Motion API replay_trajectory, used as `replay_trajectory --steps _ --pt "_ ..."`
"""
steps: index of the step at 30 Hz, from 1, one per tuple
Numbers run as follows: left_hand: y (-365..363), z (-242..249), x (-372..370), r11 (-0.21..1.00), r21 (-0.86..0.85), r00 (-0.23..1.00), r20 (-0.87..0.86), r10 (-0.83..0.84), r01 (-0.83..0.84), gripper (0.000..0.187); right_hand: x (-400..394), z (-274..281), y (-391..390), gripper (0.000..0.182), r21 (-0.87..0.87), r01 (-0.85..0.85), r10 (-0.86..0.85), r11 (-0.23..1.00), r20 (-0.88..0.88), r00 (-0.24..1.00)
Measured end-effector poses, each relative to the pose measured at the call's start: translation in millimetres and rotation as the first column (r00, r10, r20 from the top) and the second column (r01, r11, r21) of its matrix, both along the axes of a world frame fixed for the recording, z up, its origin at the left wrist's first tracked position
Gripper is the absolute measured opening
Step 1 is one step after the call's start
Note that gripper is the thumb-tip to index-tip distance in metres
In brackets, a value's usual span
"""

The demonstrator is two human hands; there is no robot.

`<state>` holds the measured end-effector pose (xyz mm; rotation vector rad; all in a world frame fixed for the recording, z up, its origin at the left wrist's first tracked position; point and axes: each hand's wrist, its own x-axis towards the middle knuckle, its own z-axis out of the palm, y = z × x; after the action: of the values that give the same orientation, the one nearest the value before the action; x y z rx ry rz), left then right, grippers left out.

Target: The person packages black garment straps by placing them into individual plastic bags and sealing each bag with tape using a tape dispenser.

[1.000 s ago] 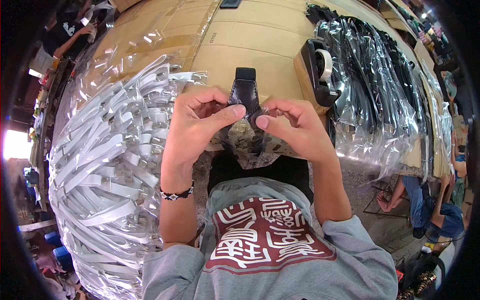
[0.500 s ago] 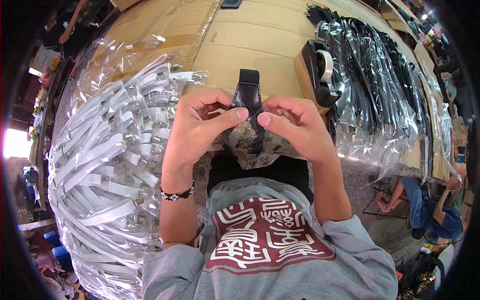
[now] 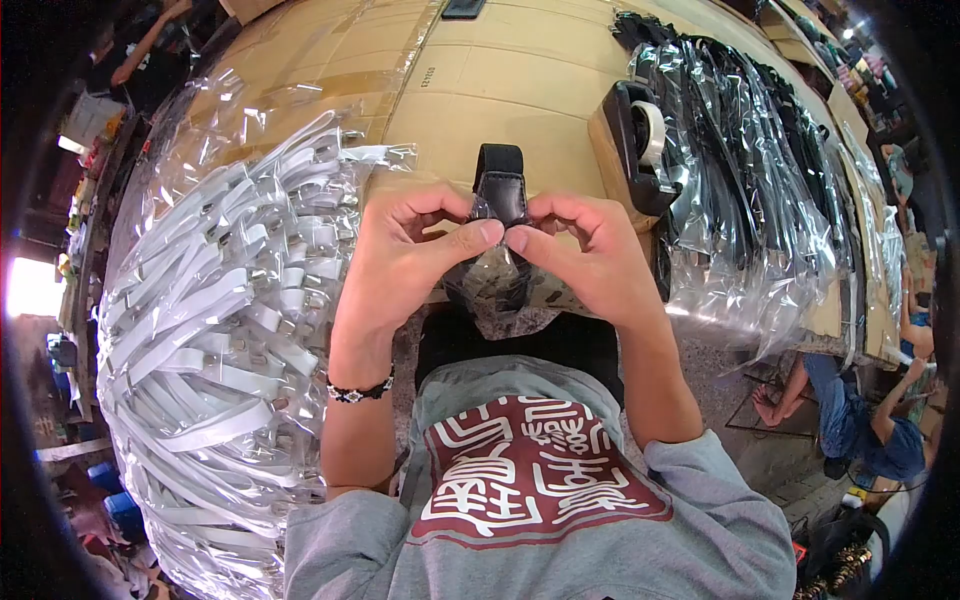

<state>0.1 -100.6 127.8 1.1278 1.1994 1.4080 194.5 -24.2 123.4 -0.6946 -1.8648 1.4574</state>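
Observation:
Black suspenders (image 3: 502,196) with a stitched, shiny leather-like patch and an elastic loop at the top are held upright before me at the table's near edge. A clear plastic bag (image 3: 490,285) covers their lower part and hangs below my fingers. My left hand (image 3: 415,245) pinches the left side of the bag and patch between thumb and curled fingers. On the right side, my right hand (image 3: 585,245) pinches in the same way. Both thumb tips almost meet over the patch's lower end. The curled fingertips are partly hidden behind it.
White suspenders (image 3: 215,350) in clear bags make a large heap on the left. Bagged black suspenders (image 3: 740,170) lie in a row on the right, beside a tape dispenser (image 3: 640,150) on a wooden block. A phone (image 3: 463,9) rests on the cardboard-covered table (image 3: 510,90). Other people are at both sides.
My thumbs have come closer together over the patch. The suspenders' top loop has tilted and opened slightly, and the patch sits a little lower.

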Motion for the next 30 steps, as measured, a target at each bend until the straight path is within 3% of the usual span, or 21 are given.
replay_trajectory --steps 6,15,21,30 --pt "-3.4 0.7 -0.6 0.998 -0.056 0.999 -0.033 -0.04 0.039 0.01 0.2 -4.9 0.0 0.022 -0.147 0.054 -0.063 0.988 -0.052 0.997" --pt "-3.3 0.9 -0.3 0.996 -0.067 0.998 -0.01 -0.065 0.065 0.01 1.6 -2.3 0.3 0.022 -0.036 0.045 -0.048 0.998 -0.071 0.996" --pt "-2.6 0.9 0.6 0.997 -0.06 0.998 0.0 -0.055 0.055 0.01 4.6 8.2 -2.4 0.022 -0.137 0.048 -0.047 0.989 0.014 0.999" --pt "-3.0 -2.5 -0.6 0.996 -0.063 0.998 0.01 -0.065 0.066 0.009 6.1 8.6 0.8 0.022 0.053 0.009 -0.011 0.999 0.036 0.999"
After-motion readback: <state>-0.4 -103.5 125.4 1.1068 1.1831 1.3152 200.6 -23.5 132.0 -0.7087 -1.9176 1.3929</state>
